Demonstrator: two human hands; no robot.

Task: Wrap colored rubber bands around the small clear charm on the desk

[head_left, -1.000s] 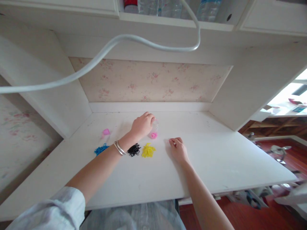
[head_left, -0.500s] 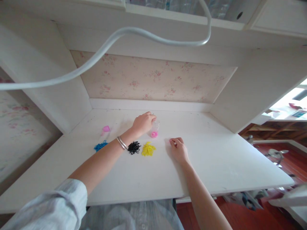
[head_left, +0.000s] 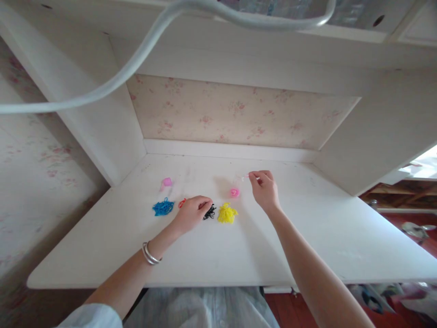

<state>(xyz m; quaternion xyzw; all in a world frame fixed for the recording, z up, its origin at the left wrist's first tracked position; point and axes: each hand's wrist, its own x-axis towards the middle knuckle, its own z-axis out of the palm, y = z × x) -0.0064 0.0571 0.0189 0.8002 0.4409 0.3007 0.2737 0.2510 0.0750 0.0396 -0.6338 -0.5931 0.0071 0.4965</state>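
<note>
Evidently, the right hand (head_left: 265, 188) pinches a pinkish strand (head_left: 247, 176) at two o'clock from the clear bottle (head_left: 235, 192); black bands (head_left: 210, 212) lie at the left hand's (head_left: 191, 213) three o'clock, its grip impossible to tell.

- Left hand (head_left: 191, 213) has left the bottle (head_left: 234, 192) and come toward the table's (head_left: 191, 269) near edge, beside the black bands (head_left: 210, 212).
- Right hand (head_left: 265, 189) has shifted toward the far edge, its fingers (head_left: 251, 175) now by the bottle's top.
- Red bands (head_left: 182, 203) now show.
- The table's near left corner has entered view.
</note>
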